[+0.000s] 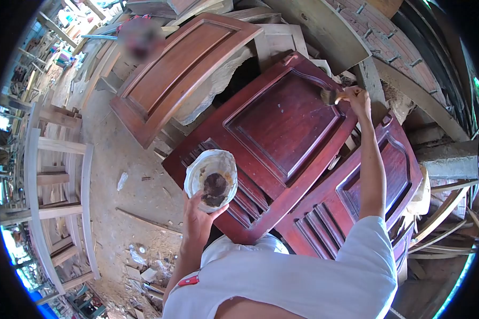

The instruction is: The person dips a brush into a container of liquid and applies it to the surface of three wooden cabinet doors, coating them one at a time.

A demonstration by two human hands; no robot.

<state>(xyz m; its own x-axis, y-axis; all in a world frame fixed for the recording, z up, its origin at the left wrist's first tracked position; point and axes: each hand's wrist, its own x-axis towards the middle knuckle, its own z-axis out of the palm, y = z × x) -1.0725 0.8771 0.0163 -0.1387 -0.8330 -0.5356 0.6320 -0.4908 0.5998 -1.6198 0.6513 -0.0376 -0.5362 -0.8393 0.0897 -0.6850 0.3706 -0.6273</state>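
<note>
My left hand is wrapped round the lower side of a white tub with dark brown stuff inside, held over the near left part of a panel. In my right hand is a paintbrush, its bristles at the upper right corner of the dark red wooden door panel. That panel has a raised frame and a row of slats at its lower left. A second dark red panel of like make lies to the right, partly under my right arm.
A lighter brown panel leans at the upper left over rough wood. On the left stands a bare wooden frame. Scrap and litter cover parts of the floor. Boards and bricks stand at the back right.
</note>
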